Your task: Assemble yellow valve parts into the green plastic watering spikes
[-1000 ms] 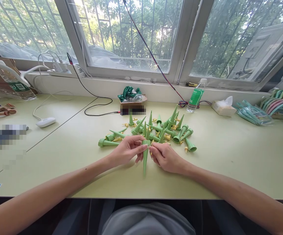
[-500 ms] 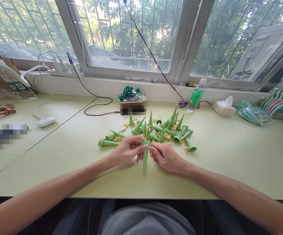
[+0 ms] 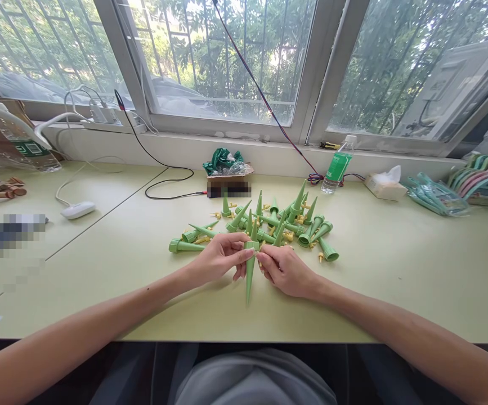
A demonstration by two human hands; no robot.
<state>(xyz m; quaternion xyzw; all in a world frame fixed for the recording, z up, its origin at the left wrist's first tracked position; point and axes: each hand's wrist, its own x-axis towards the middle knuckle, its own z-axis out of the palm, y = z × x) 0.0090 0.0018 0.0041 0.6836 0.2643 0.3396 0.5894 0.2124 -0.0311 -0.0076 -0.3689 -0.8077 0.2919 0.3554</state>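
Observation:
My left hand (image 3: 225, 256) grips a green plastic watering spike (image 3: 249, 275) by its wide collar, with the pointed end hanging down toward me. The fingers of my right hand (image 3: 286, 269) are pinched together against the right side of that collar. What they hold, if anything, is hidden by the fingertips. Just beyond my hands lies a loose heap of similar green spikes (image 3: 299, 203), some upright on their collars and some on their sides. Small yellow nozzles (image 3: 321, 257) are scattered among them.
Behind the heap sits a small cardboard box (image 3: 237, 172) with green plastic on it. A water bottle (image 3: 337, 169) and a tissue pack (image 3: 385, 184) stand by the window sill. Bagged teal items (image 3: 438, 194) lie at right. A white device (image 3: 78, 210) with a cable rests left.
The spike's tip has shifted very slightly left and down. Both hands keep the same hold, and the heap is unchanged.

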